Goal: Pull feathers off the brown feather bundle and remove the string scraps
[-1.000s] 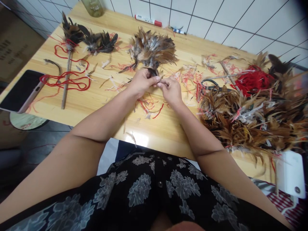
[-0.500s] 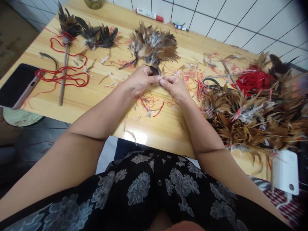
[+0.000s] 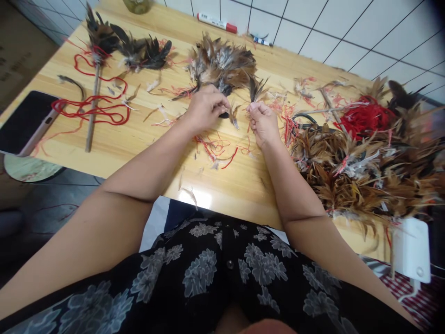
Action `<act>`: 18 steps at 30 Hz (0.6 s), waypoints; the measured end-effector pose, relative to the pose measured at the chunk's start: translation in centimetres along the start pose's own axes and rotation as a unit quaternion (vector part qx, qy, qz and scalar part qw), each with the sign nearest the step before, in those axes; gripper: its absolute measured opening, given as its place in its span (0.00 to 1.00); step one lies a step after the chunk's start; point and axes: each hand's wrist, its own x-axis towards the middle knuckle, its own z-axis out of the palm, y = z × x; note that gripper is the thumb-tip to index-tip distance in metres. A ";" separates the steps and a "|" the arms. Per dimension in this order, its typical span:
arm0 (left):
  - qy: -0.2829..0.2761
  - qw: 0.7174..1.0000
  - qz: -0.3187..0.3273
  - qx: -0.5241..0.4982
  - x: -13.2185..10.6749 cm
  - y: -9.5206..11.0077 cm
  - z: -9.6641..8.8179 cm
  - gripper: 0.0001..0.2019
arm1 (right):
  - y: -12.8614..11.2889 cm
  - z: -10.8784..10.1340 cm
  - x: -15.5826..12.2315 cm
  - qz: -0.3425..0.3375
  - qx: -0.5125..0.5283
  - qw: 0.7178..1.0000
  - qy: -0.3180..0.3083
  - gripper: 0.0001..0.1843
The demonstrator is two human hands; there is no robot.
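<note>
My left hand (image 3: 207, 110) is over the middle of the table, fingers curled down, with a dark feather (image 3: 224, 115) at its fingertips. Just right of those fingertips is a small brown feather (image 3: 235, 117); whether it is held or lying loose I cannot tell. In a pinch, my right hand (image 3: 264, 121) has a small bunch of feathers (image 3: 256, 89) by its base, tips pointing away from me. A large heap of brown and grey feathers (image 3: 222, 60) lies just beyond my left hand. Thin red string scraps (image 3: 212, 148) are scattered below both hands.
At left, red cord (image 3: 111, 121) loops over a stick (image 3: 92, 118) topped with dark feathers (image 3: 100, 37), near a phone (image 3: 29, 121). Right: feather bundles (image 3: 358, 171), red string (image 3: 368, 116), black-handled scissors (image 3: 306, 118), a white device (image 3: 412, 250). Markers (image 3: 217, 22) lie by the tiled wall.
My hands, which met at the fingertips, are now apart. The right one has moved right with the feather bunch; the left has turned palm down with its fingers curled.
</note>
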 end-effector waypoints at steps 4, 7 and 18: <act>-0.044 0.992 0.077 0.089 0.3 0.0 1.3 0.06 | 0.2 0.5 0.0 -0.021 -0.022 0.999 0.018 0.37; -0.057 0.992 0.090 0.067 0.4 0.5 1.8 0.06 | -0.5 1.0 -0.5 -0.038 -0.034 0.998 0.028 0.38; -0.080 0.981 0.109 0.142 0.1 0.6 0.4 0.08 | 0.4 0.8 -0.7 -0.077 -0.090 0.992 0.033 0.35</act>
